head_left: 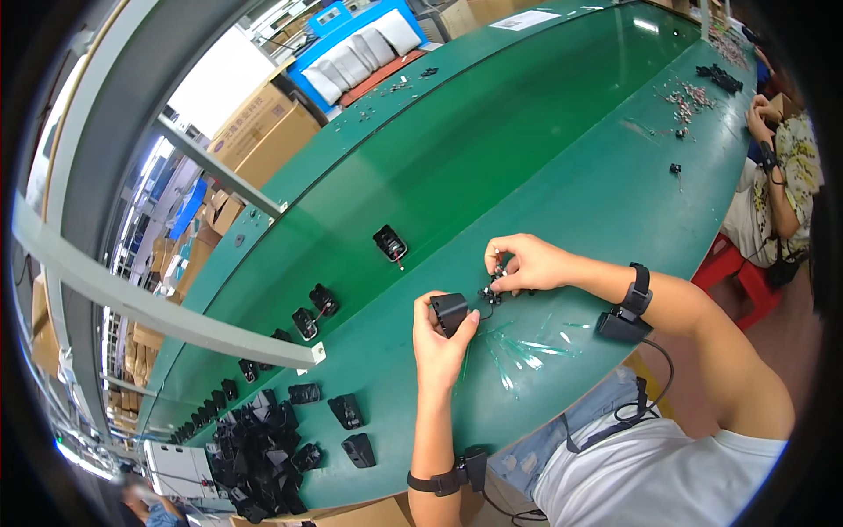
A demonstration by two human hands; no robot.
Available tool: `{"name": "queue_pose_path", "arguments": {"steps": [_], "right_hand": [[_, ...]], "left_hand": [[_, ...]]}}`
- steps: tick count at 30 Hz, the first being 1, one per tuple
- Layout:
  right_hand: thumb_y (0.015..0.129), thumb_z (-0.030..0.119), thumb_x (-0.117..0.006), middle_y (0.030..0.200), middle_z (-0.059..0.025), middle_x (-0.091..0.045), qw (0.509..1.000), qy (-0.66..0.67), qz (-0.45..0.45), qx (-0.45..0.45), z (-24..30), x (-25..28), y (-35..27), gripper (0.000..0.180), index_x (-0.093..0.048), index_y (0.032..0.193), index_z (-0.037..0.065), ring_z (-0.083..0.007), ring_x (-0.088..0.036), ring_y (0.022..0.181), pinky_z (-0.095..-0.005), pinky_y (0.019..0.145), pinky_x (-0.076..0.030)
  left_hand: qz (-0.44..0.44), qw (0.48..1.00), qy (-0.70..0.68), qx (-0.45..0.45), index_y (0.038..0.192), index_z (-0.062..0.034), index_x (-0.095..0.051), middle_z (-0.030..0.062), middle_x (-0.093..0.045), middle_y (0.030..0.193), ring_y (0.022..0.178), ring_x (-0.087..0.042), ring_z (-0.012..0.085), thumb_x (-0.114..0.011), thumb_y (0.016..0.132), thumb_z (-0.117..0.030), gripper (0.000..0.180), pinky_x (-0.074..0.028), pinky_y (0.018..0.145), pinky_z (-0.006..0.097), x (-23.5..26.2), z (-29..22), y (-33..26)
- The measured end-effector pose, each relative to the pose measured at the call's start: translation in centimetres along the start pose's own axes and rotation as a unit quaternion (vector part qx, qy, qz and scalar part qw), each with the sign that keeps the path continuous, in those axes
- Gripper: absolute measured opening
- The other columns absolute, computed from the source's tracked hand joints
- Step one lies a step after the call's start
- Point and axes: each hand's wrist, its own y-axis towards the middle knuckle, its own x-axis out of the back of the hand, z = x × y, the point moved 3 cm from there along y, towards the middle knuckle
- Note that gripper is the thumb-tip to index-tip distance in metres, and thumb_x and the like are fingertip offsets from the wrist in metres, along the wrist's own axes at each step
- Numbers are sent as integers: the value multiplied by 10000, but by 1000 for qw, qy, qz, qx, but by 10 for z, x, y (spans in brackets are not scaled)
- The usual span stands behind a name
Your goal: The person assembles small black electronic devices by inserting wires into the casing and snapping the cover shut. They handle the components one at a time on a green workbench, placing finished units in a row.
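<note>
My left hand (436, 353) grips a black plastic housing (450, 311), a boxy shell with a rounded outer face, held upright just over the green bench. To its right, my right hand (534, 263) is closed with fingertips and thumb together at a small cluster of black and silver parts (490, 294). What sits between those fingers is too small to make out. A thin dark wire shows between the cluster and the housing. Below the hands, several clear, shiny strips (520, 353) lie spread on the bench.
A heap of black housings (255, 452) lies at lower left, a few loose ones (358, 450) beside it. Part-filled housings (389, 243) line the shiny green conveyor strip (518, 149). A metal frame bar (176, 303) crosses the left. Another person (777, 167) sits at far right near small parts (689, 101).
</note>
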Motion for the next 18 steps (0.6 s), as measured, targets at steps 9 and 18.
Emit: {"name": "queue_pose_path", "arguments": {"steps": [9,18], "right_hand": [[867,78,-718,1052,-78,-722,990,-4,-79,114,1,28,-15,244,-707,1107,34,-153,-670,963,-327,876,-543],[916,51,-657,1082,-84,-729,992,46,-33,117,9,12,-24,242,-691,1153,10,-141,-669,981,-312,882,-535]], "left_hand": [[33,978,-139,153,1219,-41,-500,72,-596,860,637,-561,124,-571,1000,-332,371,-488,535,258,-18,7,1],[35,966,-227,114,1153,-58,-442,131,-622,957,730,-669,215,-673,911,-135,343,-561,577,299,-19,3,-1]]}}
